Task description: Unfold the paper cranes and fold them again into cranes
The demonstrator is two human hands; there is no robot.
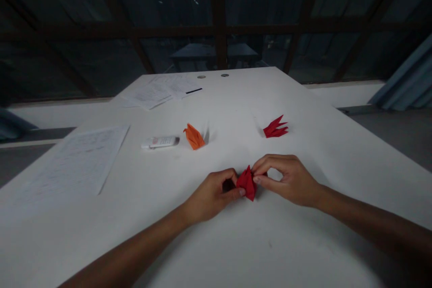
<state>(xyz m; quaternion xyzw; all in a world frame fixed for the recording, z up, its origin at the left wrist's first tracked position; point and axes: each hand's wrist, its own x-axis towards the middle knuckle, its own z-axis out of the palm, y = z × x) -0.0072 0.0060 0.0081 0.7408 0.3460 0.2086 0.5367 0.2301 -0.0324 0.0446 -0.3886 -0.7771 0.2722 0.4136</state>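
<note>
Our left hand (211, 195) has its grip on a small folded red paper (247, 184), and our right hand (290, 177) pinches its right side. It is close to us at the white table (236, 121). Farther off sit an orange folded paper (194, 137) and a spiky red paper (274, 129).

Folded red paper (247, 183), creased into layered, pointed flaps, at about 5 o'clock from the view's centre. One sharp tip points to 12 o'clock, another to roughly 6 o'clock. The left hand (211, 195) grips its 8 o'clock side; the right hand (288, 177) pinches its 2 o'clock edge. Fingers partly cover both sides.
</note>
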